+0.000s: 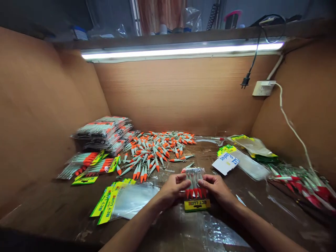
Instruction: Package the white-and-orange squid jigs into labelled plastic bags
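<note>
Between my two hands is a clear packet of fishing lures, its yellow header card turned toward me and upside down. Several pale lures with red-orange ends lie side by side inside it. My left hand grips the packet's left edge, thumb on top. On the opposite edge, my right hand pinches it the same way. Beyond my hands spreads a heap of loose fishing lures, pale with orange ends. Flat bags with yellow header cards lie left of my left hand.
Filled packets form a stack at the left, with more filled packets in front. A white handwritten card and flat bags lie right. Red-and-white lures sit far right. A plug dangles below the shelf.
</note>
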A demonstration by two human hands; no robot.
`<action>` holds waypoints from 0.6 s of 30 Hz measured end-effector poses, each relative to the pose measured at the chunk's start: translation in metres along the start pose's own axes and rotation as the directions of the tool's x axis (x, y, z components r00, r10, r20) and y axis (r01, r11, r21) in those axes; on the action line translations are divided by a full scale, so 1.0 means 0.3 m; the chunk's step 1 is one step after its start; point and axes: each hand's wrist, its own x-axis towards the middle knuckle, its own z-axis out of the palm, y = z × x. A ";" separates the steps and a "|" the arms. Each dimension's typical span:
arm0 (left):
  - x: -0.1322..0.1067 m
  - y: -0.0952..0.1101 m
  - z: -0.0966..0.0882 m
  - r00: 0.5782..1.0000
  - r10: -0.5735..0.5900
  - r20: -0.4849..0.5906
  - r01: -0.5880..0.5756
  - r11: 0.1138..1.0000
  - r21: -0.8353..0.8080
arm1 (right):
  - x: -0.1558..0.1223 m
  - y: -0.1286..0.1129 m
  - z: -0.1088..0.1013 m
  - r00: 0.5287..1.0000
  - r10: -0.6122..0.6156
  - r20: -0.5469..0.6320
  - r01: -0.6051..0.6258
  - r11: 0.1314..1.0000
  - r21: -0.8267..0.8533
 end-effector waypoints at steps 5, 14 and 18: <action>0.018 -0.035 0.017 0.986 -0.072 -0.151 0.075 0.997 0.019 | -0.009 0.026 0.025 0.995 0.064 0.078 -0.077 0.983 0.166; -0.233 0.371 -0.426 0.624 0.227 -0.748 -0.392 0.919 -0.048 | -0.022 -0.037 -0.043 0.993 0.116 -0.010 -0.095 0.857 0.506; -0.471 0.522 -0.664 0.311 0.252 -0.917 -0.527 0.848 0.054 | -0.026 -0.046 -0.039 0.990 0.143 -0.011 -0.118 0.855 0.505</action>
